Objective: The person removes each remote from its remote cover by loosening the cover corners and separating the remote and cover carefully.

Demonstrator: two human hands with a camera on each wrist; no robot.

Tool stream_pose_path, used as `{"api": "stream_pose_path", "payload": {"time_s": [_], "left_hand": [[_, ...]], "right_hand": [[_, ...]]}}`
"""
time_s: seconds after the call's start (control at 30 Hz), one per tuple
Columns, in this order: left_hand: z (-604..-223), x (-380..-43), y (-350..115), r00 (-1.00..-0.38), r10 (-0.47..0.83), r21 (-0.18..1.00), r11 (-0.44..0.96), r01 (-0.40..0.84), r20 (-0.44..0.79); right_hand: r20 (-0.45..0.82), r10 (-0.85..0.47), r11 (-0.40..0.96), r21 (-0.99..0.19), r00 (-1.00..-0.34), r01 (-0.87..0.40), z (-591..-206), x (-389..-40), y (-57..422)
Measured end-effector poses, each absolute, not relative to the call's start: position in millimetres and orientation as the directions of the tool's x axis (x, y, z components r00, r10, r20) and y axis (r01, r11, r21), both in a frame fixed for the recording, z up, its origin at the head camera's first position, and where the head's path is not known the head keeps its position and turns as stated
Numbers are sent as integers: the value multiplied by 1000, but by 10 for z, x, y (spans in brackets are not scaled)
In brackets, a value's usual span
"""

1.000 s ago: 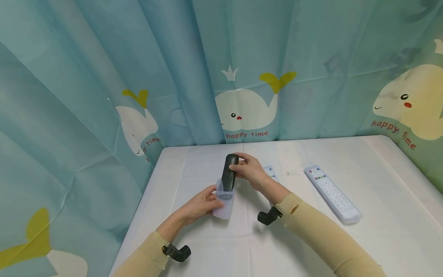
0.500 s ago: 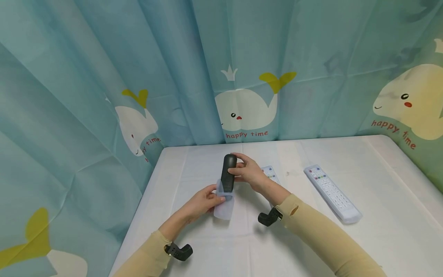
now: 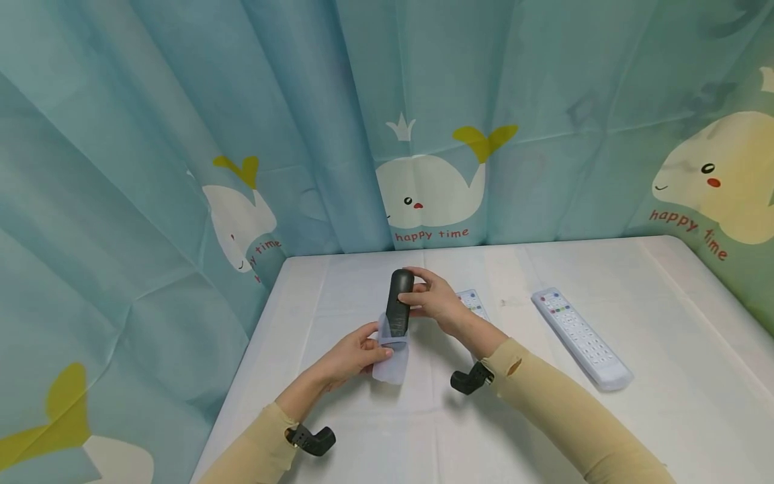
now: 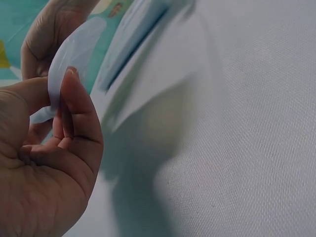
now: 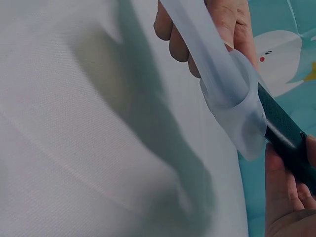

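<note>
A black remote control points down at a slight tilt, its lower end inside the mouth of a soft translucent cover. My left hand pinches the cover near its opening between thumb and fingers. From the right, my right hand grips the upper part of the remote. In the right wrist view the cover flares around the end of the remote, and its long empty part hangs past my left fingers. The left wrist view shows the pinched edge of the cover; the remote is hidden there.
A white remote in a clear cover lies at the right of the white table. Another white remote lies partly hidden behind my right hand. A blue whale-print curtain hangs behind and to the left.
Since a second ago the remote has straightened and shifted slightly left, and my left thumb has moved a little up the cover. In the last half second almost nothing has moved.
</note>
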State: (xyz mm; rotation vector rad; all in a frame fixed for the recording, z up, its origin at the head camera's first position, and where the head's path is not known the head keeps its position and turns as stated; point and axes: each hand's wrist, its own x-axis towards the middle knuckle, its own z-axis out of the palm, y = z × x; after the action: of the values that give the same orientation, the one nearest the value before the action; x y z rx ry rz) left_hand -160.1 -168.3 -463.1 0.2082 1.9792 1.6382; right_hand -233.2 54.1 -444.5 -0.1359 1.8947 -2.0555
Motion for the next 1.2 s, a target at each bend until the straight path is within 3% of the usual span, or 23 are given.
{"api": "stream_pose_path", "payload": {"time_s": [0.53, 0.93, 1.2], "left_hand": [[-4648, -1589, -1713, -782, 537, 947, 219, -235, -318], [-4639, -1580, -1661, -833, 453, 920, 362, -152, -316], [-4661, -1572, -1624, -862, 406, 933, 310, -182, -303]], "right_hand": [[-141, -305, -50, -985, -942, 164, -4423, -2344, 552], [-144, -294, -37, -986, -945, 162, -4465, -2340, 541], [-133, -307, -52, -986, -942, 156, -4495, -2338, 545]]}}
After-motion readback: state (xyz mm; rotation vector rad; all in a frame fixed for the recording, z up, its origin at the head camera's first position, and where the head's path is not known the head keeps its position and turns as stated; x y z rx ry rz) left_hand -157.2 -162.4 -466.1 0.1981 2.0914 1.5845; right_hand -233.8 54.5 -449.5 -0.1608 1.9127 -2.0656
